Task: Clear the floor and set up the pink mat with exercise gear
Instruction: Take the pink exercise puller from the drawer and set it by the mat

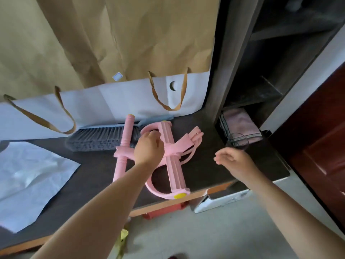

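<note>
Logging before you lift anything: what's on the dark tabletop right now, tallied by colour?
Pink: 1, the pedal puller, left hand on it
Grey: 1, brush
White: 2, bag and paper sheet
Total: 4

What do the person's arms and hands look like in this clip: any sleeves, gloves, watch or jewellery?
Both forearms are bare as far as the frame shows, with no sleeve in view. The left hand and the right hand wear no gloves, and no watch, bracelet or ring shows on either wrist or on the visible fingers. The picture is slightly soft, so fine details such as nails cannot be judged.
</note>
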The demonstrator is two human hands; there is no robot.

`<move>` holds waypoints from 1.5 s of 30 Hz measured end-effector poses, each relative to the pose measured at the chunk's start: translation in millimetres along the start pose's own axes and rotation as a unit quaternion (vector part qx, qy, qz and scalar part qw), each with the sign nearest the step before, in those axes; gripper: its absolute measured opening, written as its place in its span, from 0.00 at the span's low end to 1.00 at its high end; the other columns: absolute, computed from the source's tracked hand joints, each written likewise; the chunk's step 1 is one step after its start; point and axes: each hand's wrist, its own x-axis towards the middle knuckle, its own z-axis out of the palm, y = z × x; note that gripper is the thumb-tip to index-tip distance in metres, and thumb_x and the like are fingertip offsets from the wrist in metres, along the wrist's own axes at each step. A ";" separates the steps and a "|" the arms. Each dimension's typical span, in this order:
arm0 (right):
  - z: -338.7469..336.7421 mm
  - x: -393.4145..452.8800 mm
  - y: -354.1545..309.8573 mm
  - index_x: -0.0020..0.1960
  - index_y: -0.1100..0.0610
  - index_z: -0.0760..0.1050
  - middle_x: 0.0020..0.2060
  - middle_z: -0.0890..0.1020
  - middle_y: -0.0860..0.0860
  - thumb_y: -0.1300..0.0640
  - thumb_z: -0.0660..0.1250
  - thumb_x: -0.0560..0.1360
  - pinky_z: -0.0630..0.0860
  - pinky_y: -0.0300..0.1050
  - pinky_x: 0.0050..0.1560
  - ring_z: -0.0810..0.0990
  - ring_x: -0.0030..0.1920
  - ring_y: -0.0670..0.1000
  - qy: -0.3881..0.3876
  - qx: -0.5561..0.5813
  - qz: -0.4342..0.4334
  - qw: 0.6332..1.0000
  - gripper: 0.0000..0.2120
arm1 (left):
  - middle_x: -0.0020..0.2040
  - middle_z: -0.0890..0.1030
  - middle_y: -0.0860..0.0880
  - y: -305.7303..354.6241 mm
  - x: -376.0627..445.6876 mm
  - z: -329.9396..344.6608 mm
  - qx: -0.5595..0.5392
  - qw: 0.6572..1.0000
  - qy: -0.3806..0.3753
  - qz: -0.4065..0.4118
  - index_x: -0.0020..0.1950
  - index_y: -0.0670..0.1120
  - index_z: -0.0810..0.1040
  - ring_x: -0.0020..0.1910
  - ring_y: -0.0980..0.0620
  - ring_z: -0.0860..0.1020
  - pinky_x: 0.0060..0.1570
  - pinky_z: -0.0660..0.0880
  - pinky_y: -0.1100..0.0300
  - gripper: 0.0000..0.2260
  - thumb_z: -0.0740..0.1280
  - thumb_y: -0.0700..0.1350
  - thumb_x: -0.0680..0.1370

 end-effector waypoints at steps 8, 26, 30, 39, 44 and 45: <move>77.9 29.6 -65.2 0.61 0.60 0.76 0.56 0.81 0.56 0.60 0.61 0.77 0.71 0.38 0.52 0.79 0.56 0.53 -0.032 -0.221 -0.162 0.961 0.13 | 0.67 0.70 0.40 -74.0 6.2 -20.1 0.075 0.961 -0.091 -0.251 0.69 0.39 0.64 0.68 0.41 0.68 0.65 0.68 0.50 0.21 0.61 0.42 0.77; 120.1 94.6 -90.1 0.58 0.61 0.75 0.73 0.62 0.53 0.57 0.67 0.74 0.75 0.44 0.54 0.78 0.54 0.53 0.008 -0.353 -0.033 0.935 0.14 | 0.40 0.74 0.47 -115.7 53.3 -48.3 -0.181 0.940 -0.248 -0.148 0.50 0.44 0.65 0.30 0.51 0.74 0.28 0.72 0.62 0.07 0.62 0.38 0.75; 65.3 56.4 -98.5 0.28 0.59 0.69 0.77 0.52 0.49 0.59 0.69 0.72 0.63 0.33 0.53 0.70 0.65 0.49 0.062 -0.235 -0.045 0.969 0.16 | 0.37 0.73 0.45 -77.1 64.8 -54.1 -0.231 0.919 -0.303 -0.105 0.53 0.43 0.65 0.26 0.50 0.72 0.26 0.72 0.62 0.09 0.62 0.36 0.75; -52.0 -59.1 -39.2 0.48 0.53 0.77 0.57 0.73 0.45 0.71 0.64 0.71 0.72 0.24 0.36 0.77 0.41 0.38 0.285 0.157 0.002 0.946 0.14 | 0.30 0.72 0.46 86.9 45.2 -15.7 -0.143 0.908 -0.380 0.102 0.51 0.43 0.66 0.19 0.54 0.73 0.17 0.69 0.69 0.08 0.60 0.33 0.75; -105.4 -148.7 38.7 0.50 0.55 0.71 0.36 0.73 0.51 0.73 0.60 0.70 0.68 0.26 0.20 0.74 0.19 0.36 0.432 0.259 0.119 0.855 0.16 | 0.33 0.72 0.47 185.6 -33.2 53.6 -0.147 0.868 -0.442 0.174 0.60 0.46 0.67 0.24 0.51 0.72 0.20 0.70 0.66 0.15 0.60 0.35 0.75; -115.9 -171.1 57.7 0.51 0.56 0.70 0.33 0.72 0.52 0.75 0.58 0.71 0.67 0.26 0.17 0.74 0.18 0.39 0.459 0.272 0.148 0.833 0.16 | 0.33 0.73 0.48 204.1 -54.2 73.1 -0.143 0.859 -0.451 0.194 0.63 0.47 0.67 0.25 0.52 0.72 0.21 0.70 0.66 0.17 0.60 0.36 0.76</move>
